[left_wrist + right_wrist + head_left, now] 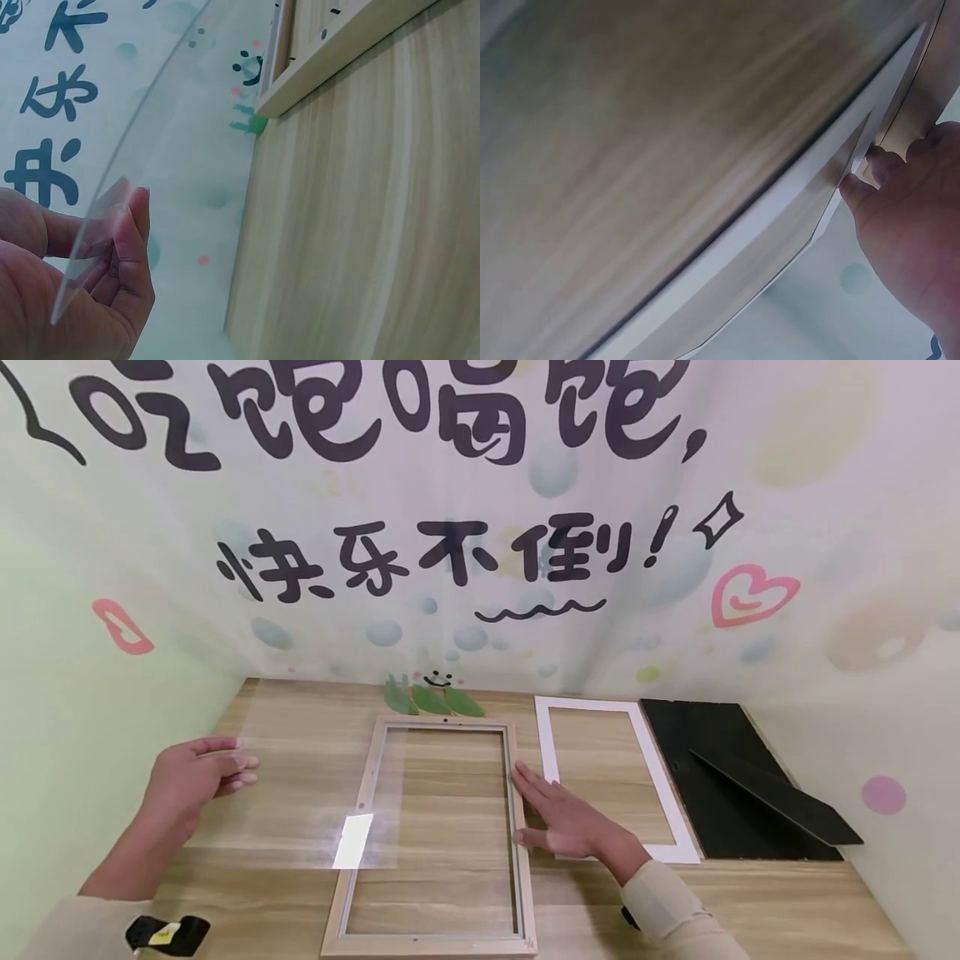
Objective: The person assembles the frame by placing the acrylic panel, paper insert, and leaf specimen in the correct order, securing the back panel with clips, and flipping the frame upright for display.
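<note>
My left hand (197,772) pinches a clear sheet (300,814) by its left edge, between thumb and fingers. In the head view the sheet's right part overlaps the left side of a light wooden picture frame (431,947), and a bright reflection shows near its lower right corner. The left wrist view shows the sheet's thin edge (120,150) rising tilted from the fingers. The frame lies flat with its middle showing tabletop. My right hand (570,818) rests with fingers extended against the frame's right side, its palm over the lower left of a white mat (659,777).
Right of the mat lies a black backing board (712,793) with its stand (783,806) folded out. Green leaves (430,699) lie behind the frame's far end. A printed cloth (450,643) hangs along the back of the wooden table (240,839).
</note>
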`<state>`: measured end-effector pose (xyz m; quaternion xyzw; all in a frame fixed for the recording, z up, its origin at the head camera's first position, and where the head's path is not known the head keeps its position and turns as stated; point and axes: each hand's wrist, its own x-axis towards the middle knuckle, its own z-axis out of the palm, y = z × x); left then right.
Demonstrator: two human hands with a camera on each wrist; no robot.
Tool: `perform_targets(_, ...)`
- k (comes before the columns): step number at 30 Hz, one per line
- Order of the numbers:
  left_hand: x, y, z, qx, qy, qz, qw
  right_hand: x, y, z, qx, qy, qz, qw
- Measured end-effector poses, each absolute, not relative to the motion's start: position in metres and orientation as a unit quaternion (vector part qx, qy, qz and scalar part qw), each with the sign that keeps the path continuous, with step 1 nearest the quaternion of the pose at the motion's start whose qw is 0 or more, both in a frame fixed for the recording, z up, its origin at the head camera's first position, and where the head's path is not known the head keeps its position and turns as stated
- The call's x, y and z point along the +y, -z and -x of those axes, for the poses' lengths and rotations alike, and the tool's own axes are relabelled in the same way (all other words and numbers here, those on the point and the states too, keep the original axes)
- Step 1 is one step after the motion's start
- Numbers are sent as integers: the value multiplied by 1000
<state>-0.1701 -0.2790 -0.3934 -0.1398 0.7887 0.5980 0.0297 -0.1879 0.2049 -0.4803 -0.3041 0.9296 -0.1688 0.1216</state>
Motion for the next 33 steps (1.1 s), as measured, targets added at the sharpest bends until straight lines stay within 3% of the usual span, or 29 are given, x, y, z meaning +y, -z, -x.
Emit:
perform_targets(14,-259,412,168,773,-623,108,52,204,479,190,931,161,305,118)
perform_targets(33,-220,424,155,748,-645,132,85,204,481,188,933,159,297,128)
